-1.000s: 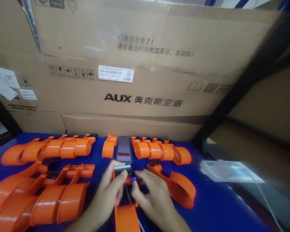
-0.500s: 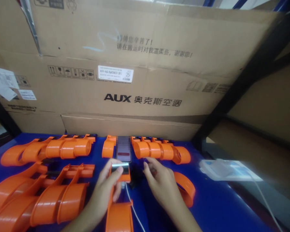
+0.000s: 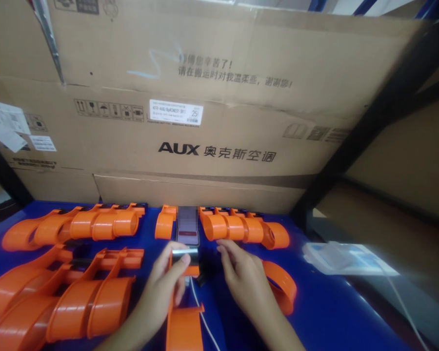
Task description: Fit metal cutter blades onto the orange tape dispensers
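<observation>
My left hand (image 3: 163,287) grips the head of an orange tape dispenser (image 3: 183,321), thumb pressed against its metal blade bar (image 3: 185,254). The dispenser's round body points toward me at the bottom edge. My right hand (image 3: 243,280) rests palm down just right of it, fingers bent over another orange dispenser (image 3: 283,287) on the blue table (image 3: 332,312); whether it holds anything I cannot see. A phone (image 3: 188,231) lies just beyond both hands.
Rows of orange dispensers lie at the left (image 3: 69,292), back left (image 3: 76,224) and back centre (image 3: 241,228). A white cable (image 3: 201,314) runs between my hands. A clear plastic bag (image 3: 346,259) lies at right. Large cardboard boxes (image 3: 212,122) wall the back.
My right hand moved from the dispenser head to the right, onto the neighbouring dispenser. The held dispenser shifted slightly left; my left hand kept its grip.
</observation>
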Motion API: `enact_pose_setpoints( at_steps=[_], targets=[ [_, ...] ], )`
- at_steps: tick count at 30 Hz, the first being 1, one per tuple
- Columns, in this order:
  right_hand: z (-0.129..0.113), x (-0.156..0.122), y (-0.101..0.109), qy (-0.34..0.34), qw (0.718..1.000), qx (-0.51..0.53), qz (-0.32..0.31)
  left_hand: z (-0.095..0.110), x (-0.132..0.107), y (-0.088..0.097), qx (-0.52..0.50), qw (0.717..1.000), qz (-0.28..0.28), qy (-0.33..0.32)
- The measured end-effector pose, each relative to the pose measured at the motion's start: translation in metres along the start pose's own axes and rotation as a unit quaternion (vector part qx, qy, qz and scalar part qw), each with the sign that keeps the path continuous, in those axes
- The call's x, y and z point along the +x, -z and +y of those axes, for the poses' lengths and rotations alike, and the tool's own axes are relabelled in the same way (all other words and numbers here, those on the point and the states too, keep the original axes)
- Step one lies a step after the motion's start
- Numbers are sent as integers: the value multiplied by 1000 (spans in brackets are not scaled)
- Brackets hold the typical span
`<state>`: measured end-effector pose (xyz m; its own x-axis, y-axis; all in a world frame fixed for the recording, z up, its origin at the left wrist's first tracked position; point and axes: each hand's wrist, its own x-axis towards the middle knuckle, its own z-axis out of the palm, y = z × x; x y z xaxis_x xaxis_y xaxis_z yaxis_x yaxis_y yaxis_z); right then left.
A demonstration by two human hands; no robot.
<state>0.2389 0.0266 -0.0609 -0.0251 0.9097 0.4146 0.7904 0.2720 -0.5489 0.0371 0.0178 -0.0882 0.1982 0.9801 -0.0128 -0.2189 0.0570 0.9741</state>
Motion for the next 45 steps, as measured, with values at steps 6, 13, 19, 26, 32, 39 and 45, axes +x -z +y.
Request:
enact_pose_setpoints(
  at_steps=[6,13,19,26,32,39,45],
  targets=[
    [-19,-7,9,91,990,104,14,2,-1,-3,12,1000,11,12],
    [-34,-9,11,181,965,163,-97,3,-1,-6,-9,1000,24,-6],
    [-22,-6,10,105,984,144,23,15,6,2,-100,990,103,-17],
    [-13,-4,-3,94,995,-3,-18,12,10,4,-137,986,93,5],
    [-29,-4,-15,133,980,-38,-140,4,7,1,-121,988,91,-7],
    [-28,1,-7,81,991,61,-93,2,5,-5,-131,986,93,33],
    [-34,-2,-1,11,967,238,-85,2,-4,-12,-87,993,61,47]
  ],
)
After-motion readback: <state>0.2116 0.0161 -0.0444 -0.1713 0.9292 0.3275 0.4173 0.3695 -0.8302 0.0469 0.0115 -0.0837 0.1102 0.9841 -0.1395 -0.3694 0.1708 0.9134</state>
